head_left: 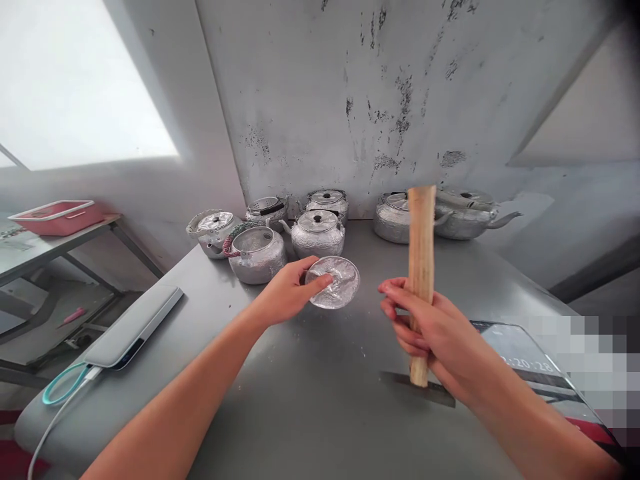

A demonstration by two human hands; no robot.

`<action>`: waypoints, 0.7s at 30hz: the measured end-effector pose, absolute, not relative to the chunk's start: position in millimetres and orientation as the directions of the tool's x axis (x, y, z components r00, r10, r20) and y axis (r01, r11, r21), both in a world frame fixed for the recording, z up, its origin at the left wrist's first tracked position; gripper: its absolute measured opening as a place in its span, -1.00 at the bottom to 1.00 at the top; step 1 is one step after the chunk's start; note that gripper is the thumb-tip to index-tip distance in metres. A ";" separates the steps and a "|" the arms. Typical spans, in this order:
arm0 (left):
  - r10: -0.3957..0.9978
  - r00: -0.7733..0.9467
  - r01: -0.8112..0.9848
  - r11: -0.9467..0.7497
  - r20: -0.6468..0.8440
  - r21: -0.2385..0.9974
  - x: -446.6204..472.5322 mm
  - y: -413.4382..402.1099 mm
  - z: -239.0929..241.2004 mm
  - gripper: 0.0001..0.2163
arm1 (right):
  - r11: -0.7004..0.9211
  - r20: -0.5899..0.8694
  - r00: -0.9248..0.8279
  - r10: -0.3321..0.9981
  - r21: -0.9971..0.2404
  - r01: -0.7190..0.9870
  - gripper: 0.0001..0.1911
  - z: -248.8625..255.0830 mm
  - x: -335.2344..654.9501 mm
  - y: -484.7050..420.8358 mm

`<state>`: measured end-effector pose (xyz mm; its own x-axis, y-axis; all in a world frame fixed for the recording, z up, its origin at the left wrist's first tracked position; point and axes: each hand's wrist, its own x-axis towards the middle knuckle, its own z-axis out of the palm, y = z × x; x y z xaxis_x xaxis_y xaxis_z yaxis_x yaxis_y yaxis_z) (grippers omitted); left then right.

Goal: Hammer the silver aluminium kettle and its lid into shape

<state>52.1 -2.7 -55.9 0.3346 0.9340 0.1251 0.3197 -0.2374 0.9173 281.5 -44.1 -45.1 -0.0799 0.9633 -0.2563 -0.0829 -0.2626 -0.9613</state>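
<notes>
While the left hand (pixel 290 291) grips a crinkled aluminium lid (pixel 343 288) by its near edge, thumb across the face, the right hand (pixel 435 327) wraps loosely around a wooden-handled, hammer-like tool (pixel 421 247) at the lid's three o'clock. The handle stands nearly upright, and a narrow dark metal head (pixel 440 395) crosses its lower end over the grey surface (pixel 310 413); whether it touches down, I can't tell from here.

With the lid as the middle of the dial, an open-mouthed kettle (pixel 263 265) with a red-and-green wrapped handle stands between nine and ten. Farther out, at ten, is a pale-handled kettle (pixel 220 225), its lid on. Between ten and eleven I see a perforated-top kettle (pixel 265 207). Just short of twelve, close behind the lid, stands a dark-knobbed kettle (pixel 317 237), partly hiding a rear kettle (pixel 327 198). Towards one and two, near the wall, are a squat kettle (pixel 393 223) and a long-spouted kettle (pixel 465 225). A white power bank (pixel 140 323) lies out near nine, and a device with a lit screen (pixel 510 340) at four.
</notes>
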 end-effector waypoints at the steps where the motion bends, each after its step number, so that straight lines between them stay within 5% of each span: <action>1: 0.936 0.332 0.321 -0.232 0.120 0.918 52.3 -1.9 -57.5 -0.71 | -0.239 -0.234 -0.064 0.970 -0.966 -0.097 -0.75 -42.0 284.8 -43.8; 8: 0.914 0.404 0.089 0.008 -0.043 0.996 56.3 -0.8 -63.9 -0.70 | -0.189 -0.185 -0.038 0.982 -0.972 -0.137 -0.74 -34.8 294.0 -42.6; 21: 0.911 0.410 -0.025 -0.027 0.035 0.999 55.0 -0.3 -63.7 -0.65 | -0.282 -0.277 -0.076 0.958 -0.957 -0.066 -0.83 -39.1 290.0 -44.2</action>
